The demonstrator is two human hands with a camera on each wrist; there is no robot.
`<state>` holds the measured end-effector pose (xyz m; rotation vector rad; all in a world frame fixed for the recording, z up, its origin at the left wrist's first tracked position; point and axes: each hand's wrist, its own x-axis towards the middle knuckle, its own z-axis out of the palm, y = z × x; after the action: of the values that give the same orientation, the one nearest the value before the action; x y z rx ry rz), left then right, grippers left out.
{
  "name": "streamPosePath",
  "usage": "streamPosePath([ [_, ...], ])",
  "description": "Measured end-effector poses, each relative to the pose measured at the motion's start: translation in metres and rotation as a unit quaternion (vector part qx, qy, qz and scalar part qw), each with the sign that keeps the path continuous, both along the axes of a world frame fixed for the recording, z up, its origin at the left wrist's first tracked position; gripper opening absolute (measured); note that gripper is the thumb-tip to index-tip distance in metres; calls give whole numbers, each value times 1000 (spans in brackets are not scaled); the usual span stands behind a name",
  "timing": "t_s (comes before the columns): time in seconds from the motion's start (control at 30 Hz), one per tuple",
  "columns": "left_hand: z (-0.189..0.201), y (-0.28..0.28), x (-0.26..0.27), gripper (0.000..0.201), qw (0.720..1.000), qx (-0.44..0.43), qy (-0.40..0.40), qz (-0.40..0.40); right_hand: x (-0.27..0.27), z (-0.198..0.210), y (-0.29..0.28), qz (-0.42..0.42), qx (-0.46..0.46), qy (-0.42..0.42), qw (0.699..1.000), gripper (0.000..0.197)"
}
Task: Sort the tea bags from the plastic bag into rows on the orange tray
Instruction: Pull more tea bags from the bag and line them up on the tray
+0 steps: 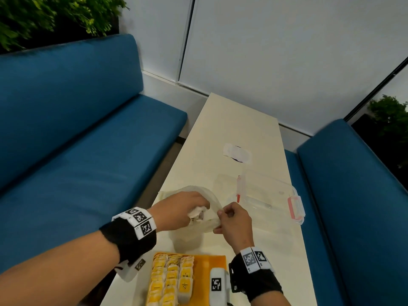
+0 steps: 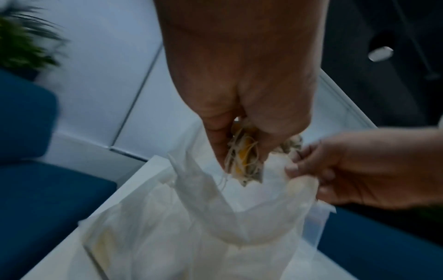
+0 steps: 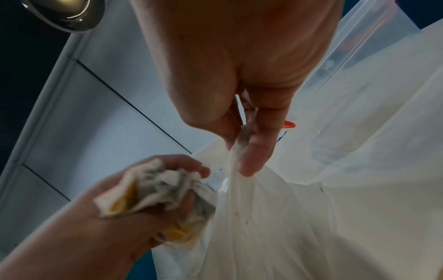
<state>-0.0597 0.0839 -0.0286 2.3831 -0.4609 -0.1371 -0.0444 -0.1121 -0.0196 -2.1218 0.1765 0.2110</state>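
Plastic bag (image 1: pixel 194 226): thin, translucent white, standing slumped on the table (image 1: pixel 238 129) at centre, just beyond the tray at 12 o'clock from it; its mouth is gaping upward, and what is lying inside cannot be told through the film. Right hand (image 1: pixel 234 221): pinching the bag's rim at the 3 o'clock side, thumb and forefinger closed narrowly on a gathered fold, holding the mouth open. Left hand (image 1: pixel 178 212): sitting over the mouth from 9 o'clock, fingers curled tight around a crumpled bunch of tea bags (image 3: pixel 155 191), white paper with yellow tags and loose strings trailing below the fist, as the wrist views are showing. Tray (image 1: pixel 212 263): orange, lying at 6 o'clock on the near table edge; its left part is carrying three close rows of tea bags, yellow tags up, while its right part is showing bare orange. Box (image 1: pixel 269 195): clear plastic with red clasps, lying open at 2 o'clock from the bag, touching or just beside it; nothing sure is showing inside. White packet (image 1: pixel 237 153): lying flat farther up the table at 12 o'clock. Blue benches (image 1: pixel 66 129) are flanking the table at both sides.
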Motion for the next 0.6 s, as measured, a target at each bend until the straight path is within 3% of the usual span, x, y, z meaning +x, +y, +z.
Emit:
streamPosePath([
  [0.07, 2, 6, -13, 46, 987, -141, 20, 76, -1, -4, -1, 4, 3, 1, 1000, 11],
  [0.13, 0, 9, -27, 40, 945, -288, 70, 139, -4, -6, -1, 10, 4, 0, 1000, 12],
  [0.2, -3, 10, -41, 31, 871, -436, 146, 173, -7, -6, -1, 15, 1, 0, 1000, 11],
  [0.27, -5, 11, -53, 28, 779, -558, 214, 191, -10, -6, -4, 25, -5, -5, 1000, 10],
  [0.33, -7, 11, -66, 31, 710, -630, 248, 195, -13, -5, -7, 35, -18, -11, 999, 8],
  [0.4, -6, 9, -78, 33, 664, -671, 264, 197, -20, -2, -13, 49, -74, -38, 995, 14],
  [0.47, -5, 8, -87, 34, 624, -702, 274, 208, -33, 6, -16, 63, -119, -118, 984, 22],
  [0.53, -3, 5, -93, 33, 591, -722, 287, 217, -50, 19, -14, 126, -92, -219, 963, 28],
  [0.6, -3, 0, -99, 34, 565, -731, 307, 227, -67, 26, -10, 236, -50, -258, 935, 35],
])
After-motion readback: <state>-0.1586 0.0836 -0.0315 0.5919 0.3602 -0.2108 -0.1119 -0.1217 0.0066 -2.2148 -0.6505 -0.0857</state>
